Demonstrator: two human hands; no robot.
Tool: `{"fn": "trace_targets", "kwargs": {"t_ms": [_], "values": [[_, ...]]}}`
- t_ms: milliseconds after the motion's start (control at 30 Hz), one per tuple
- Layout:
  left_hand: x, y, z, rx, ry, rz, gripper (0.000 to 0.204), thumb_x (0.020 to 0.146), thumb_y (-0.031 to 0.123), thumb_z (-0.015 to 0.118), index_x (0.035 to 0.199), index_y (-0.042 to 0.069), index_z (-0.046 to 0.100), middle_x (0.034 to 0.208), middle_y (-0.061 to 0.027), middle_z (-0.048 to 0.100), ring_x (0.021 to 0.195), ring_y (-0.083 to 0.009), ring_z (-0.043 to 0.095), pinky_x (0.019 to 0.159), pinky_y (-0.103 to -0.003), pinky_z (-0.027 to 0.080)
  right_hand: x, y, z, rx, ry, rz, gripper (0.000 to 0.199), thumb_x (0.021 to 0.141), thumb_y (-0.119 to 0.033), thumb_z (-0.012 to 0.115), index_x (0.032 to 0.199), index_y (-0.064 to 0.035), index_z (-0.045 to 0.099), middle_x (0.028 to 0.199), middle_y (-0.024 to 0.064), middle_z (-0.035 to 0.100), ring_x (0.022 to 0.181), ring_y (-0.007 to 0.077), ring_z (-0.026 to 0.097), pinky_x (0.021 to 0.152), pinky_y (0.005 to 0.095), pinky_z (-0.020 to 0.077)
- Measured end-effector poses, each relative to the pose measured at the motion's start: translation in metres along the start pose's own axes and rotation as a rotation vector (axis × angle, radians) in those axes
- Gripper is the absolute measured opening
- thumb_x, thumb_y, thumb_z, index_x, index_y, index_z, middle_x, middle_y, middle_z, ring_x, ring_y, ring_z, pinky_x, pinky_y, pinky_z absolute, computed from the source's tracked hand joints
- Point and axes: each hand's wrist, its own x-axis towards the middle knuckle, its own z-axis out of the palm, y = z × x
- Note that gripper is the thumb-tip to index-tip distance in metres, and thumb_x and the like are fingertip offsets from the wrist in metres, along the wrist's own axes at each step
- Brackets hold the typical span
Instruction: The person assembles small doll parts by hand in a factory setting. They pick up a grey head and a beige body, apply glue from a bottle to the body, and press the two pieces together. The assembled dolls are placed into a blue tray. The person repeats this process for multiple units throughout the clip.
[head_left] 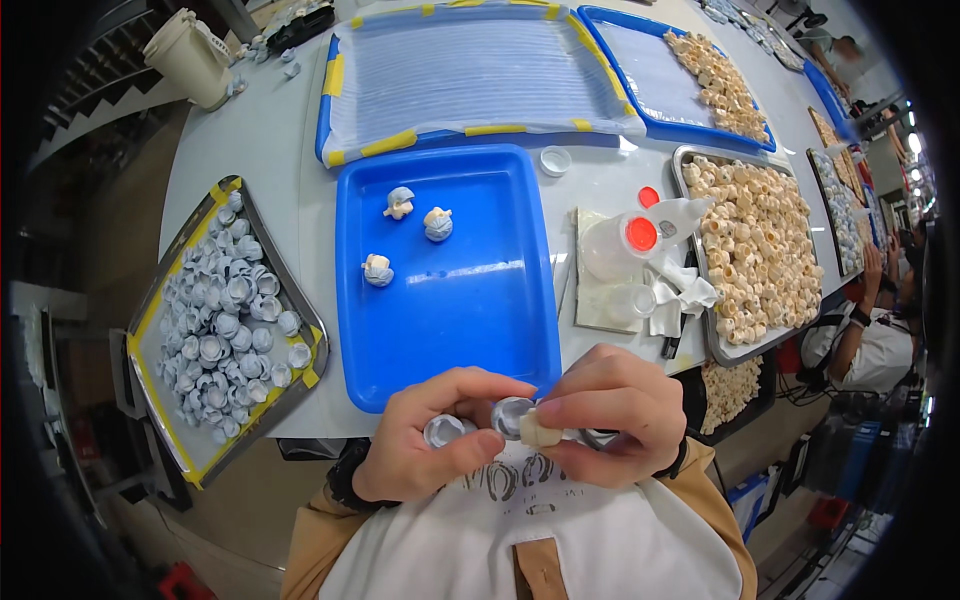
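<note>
Left hand (405,450): thumb and forefinger closed on a grey-blue, hollow, rounded shell (512,416), its open side in view; a second grey-blue shell (443,431) sits lower, within the curl of the fingers.
Right hand (622,408): thumb and forefinger clamped on a small cream-coloured rounded piece (541,431); a greyish object (597,438) shows partly below its fingers, too hidden to identify.
Meeting point: between the two hands, the shell's right edge is against the cream piece; whether they are joined cannot be told.
Just ahead of the grip: a glossy blue rectangular plastic tray (450,340), its near edge close to the fingers; three joined cream and grey-blue pieces (438,224) lie in its far half, apart from each other.
Left of the grip: a dark-rimmed tray edged with yellow tape (305,378), heaped with loose grey-blue shells (225,330).
Right and ahead of the grip: a translucent plastic bottle with a red cap (608,250), a small clear cup (632,302) and crumpled white tissue (684,298); beyond them, a silver metal tray (716,342) filled with cream pieces (755,250).
Farthest ahead: a large blue tray lined with pale striped sheeting (480,80), yellow tape along its rim.
Far right: a co-worker's arm (848,352) beside the tables.
</note>
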Motion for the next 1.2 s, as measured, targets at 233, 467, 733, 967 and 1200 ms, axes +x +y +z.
{"fn": "trace_targets", "kwargs": {"t_ms": [233,467,733,967,1200], "values": [[-0.001,0.002,0.0,-0.196,0.029,-0.057,0.047,0.081,0.011,0.057,0.122,-0.001,0.037,0.087,-0.0057,0.056,0.07,-0.008,0.053,0.062,-0.02,0.041,0.003,0.004,-0.002,-0.125,-0.123,-0.043,0.03,0.06,0.002,0.07,0.09,0.0011,0.063,0.077,0.0092,0.059,0.061,0.016,0.056,0.052,0.0239,0.0435],[-0.002,-0.004,-0.006,-0.085,0.001,-0.152,0.042,0.081,0.016,0.05,0.115,-0.003,0.033,0.085,-0.0081,0.054,0.069,-0.0113,0.053,0.063,-0.023,0.043,-0.003,0.001,-0.005,-0.085,-0.169,0.057,0.031,0.069,-0.006,0.068,0.098,-0.0003,0.059,0.079,0.0082,0.054,0.068,0.0211,0.054,0.056,0.0304,0.0443],[-0.009,-0.012,0.006,-0.113,0.168,-0.097,0.045,0.082,0.023,0.055,0.115,0.003,0.032,0.079,-0.0047,0.055,0.059,-0.0062,0.049,0.051,-0.016,0.037,-0.004,-0.004,-0.006,-0.053,-0.177,-0.036,0.024,0.077,-0.009,0.062,0.096,0.0005,0.054,0.078,0.0101,0.049,0.068,0.0263,0.051,0.056,0.0339,0.0432],[-0.009,-0.012,0.012,-0.119,0.125,-0.008,0.04,0.081,0.027,0.059,0.106,0.004,0.039,0.071,-0.0008,0.051,0.053,-0.005,0.043,0.046,-0.017,0.035,-0.003,-0.02,-0.012,-0.04,-0.184,-0.077,0.021,0.08,-0.014,0.06,0.095,-0.0003,0.055,0.076,0.0121,0.05,0.066,0.0278,0.052,0.056,0.0346,0.0417],[-0.013,-0.012,0.009,-0.133,0.114,-0.019,0.014,0.084,0.01,0.048,0.095,0.005,0.041,0.07,-0.0035,0.052,0.05,-0.0055,0.043,0.045,-0.019,0.035,0.0,-0.024,-0.005,-0.033,-0.076,-0.145,0.02,0.079,-0.011,0.06,0.096,-0.0009,0.055,0.078,0.0114,0.051,0.067,0.028,0.053,0.058,0.0344,0.043]]}}
